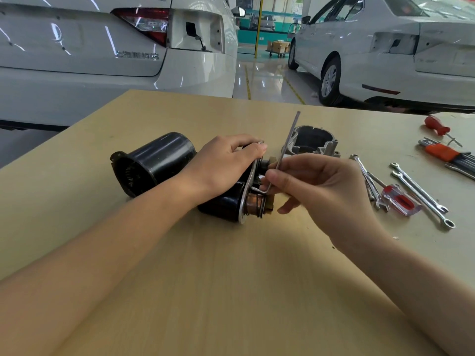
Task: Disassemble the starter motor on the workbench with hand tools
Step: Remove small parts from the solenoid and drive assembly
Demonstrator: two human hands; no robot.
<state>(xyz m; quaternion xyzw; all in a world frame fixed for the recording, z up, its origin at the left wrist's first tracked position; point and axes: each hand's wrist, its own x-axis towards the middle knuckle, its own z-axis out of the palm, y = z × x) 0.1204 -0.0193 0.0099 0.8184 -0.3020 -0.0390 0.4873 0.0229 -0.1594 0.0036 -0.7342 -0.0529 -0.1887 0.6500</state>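
The black starter motor lies on its side at the middle of the workbench, its metal end plate and copper-coloured part facing right. My left hand grips the motor from above, fingers curled over the plate's top edge. My right hand pinches an L-shaped hex key near its bend; the short end points into the end plate and the long arm rises up and away. A black cylindrical housing lies just left of the motor. A grey cast aluminium housing stands behind the hex key.
To the right lie several combination wrenches, a clear-handled screwdriver, a red-handled screwdriver and a hex key set in an orange holder. Two white cars stand beyond the bench's far edge.
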